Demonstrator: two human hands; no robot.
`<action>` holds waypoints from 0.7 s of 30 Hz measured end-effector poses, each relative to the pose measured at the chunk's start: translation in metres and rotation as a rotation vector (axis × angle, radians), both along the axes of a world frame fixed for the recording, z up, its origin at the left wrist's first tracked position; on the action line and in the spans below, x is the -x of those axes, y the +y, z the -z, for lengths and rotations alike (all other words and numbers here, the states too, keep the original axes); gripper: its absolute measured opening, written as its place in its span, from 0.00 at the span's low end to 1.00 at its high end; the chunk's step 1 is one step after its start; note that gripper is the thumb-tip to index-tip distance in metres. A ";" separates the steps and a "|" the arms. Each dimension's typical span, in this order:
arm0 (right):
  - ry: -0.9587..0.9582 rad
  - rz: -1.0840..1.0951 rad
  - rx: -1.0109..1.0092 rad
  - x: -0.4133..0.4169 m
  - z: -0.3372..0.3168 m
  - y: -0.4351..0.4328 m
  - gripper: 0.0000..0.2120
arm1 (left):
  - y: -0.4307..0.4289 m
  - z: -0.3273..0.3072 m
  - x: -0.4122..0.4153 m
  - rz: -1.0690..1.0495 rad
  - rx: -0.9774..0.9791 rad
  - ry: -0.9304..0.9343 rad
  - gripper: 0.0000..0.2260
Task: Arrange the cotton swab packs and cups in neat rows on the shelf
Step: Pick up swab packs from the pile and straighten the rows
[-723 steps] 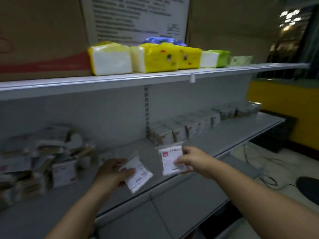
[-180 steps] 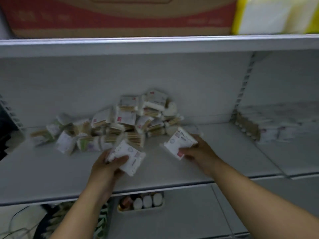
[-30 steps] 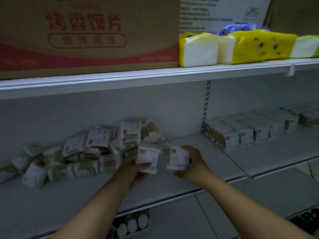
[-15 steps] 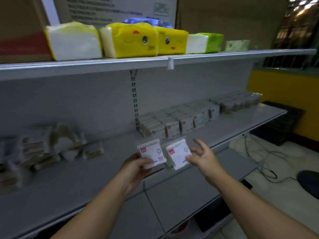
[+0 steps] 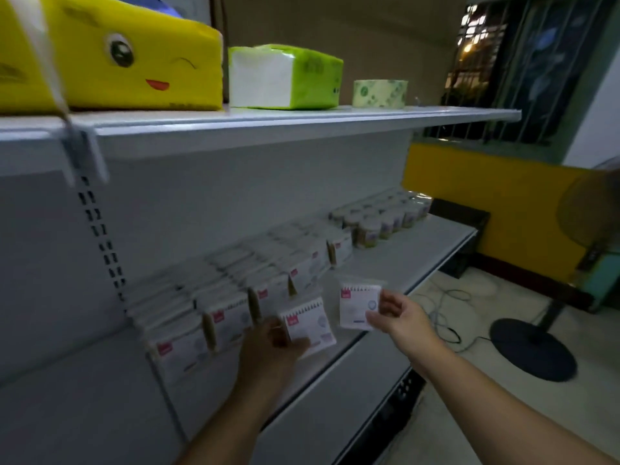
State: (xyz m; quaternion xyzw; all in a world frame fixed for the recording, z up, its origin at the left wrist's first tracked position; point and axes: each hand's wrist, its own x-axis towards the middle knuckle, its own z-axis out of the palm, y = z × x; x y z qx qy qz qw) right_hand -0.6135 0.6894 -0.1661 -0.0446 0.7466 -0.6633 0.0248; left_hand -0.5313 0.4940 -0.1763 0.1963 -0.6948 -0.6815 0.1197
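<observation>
Carried up to the tidy rows (image 5: 235, 297), left hand (image 5: 268, 347) grasps 1 swab pack (image 5: 310, 325), right hand (image 5: 399, 317) pinches a 2nd pack (image 5: 357, 307); cups (image 5: 385, 219) already lined.

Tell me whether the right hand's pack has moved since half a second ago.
Yes: the pack in the right hand went right along the shelf, farther from the slotted upright.

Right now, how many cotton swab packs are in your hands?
2. The left pack is in the left grip, before the shelved rows; the right pack is pinched in the right grip, beside it. Extra packs behind either could be hidden.
</observation>
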 end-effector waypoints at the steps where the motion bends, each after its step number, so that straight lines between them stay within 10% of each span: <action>1: 0.007 0.014 -0.008 0.009 0.002 0.002 0.14 | 0.004 0.003 0.009 -0.024 0.016 0.000 0.13; 7: 0.044 0.027 -0.100 0.077 0.006 0.014 0.14 | 0.031 -0.002 0.056 -0.068 0.193 0.073 0.36; 15: 0.264 -0.221 -0.411 0.182 0.018 0.028 0.35 | 0.068 -0.021 0.144 -0.293 1.096 0.029 0.24; 21: 0.530 -0.455 -0.566 0.239 0.023 0.023 0.24 | 0.057 -0.012 0.184 -0.373 1.436 -0.162 0.25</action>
